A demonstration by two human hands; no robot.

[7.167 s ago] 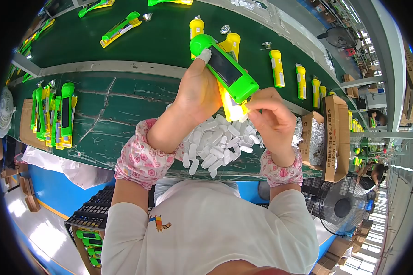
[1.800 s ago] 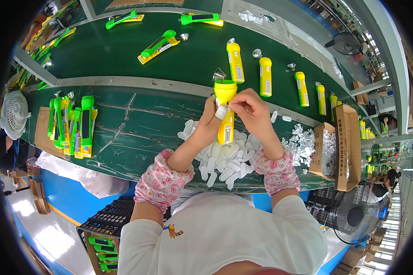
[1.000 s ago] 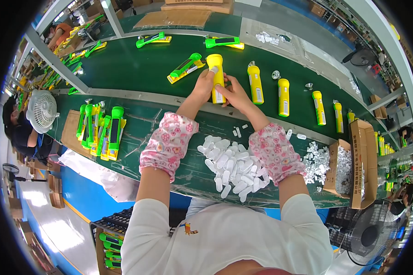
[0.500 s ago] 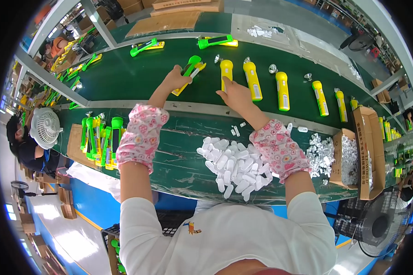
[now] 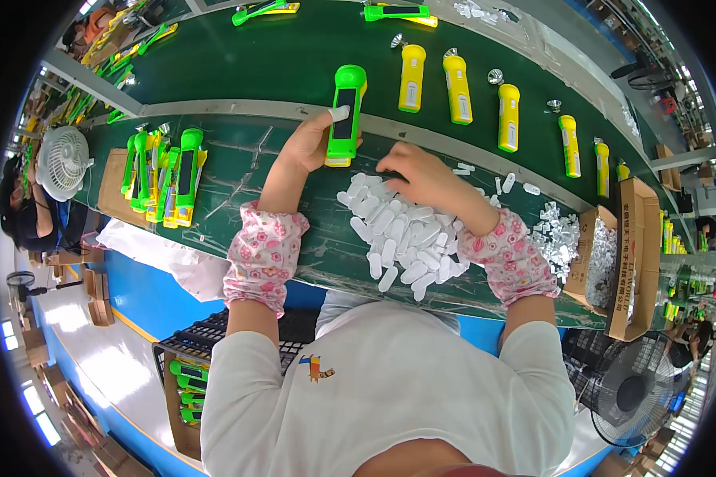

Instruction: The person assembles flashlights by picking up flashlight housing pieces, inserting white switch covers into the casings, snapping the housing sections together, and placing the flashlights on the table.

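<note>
My left hand grips a flashlight by its lower body. The flashlight is green on top with a dark panel and a yellow underside, its head pointing away from me. My right hand is over the far edge of a heap of white oval plastic pieces, thumb and forefinger apart, with nothing visible between them. The other fingers are partly hidden. Beyond my right hand, yellow flashlights lie in a row, several with a silvery reflector by the head.
Green-and-yellow flashlights are bunched on cardboard at left. Small clear parts lie beside a cardboard box at right. A metal rail separates my bench from the green belt. A white fan and another person are at left.
My left hand has brought the green-and-yellow flashlight from the belt toward me and turned it upright. My right hand has left a yellow flashlight and moved to the white pieces. The view has tilted down.
</note>
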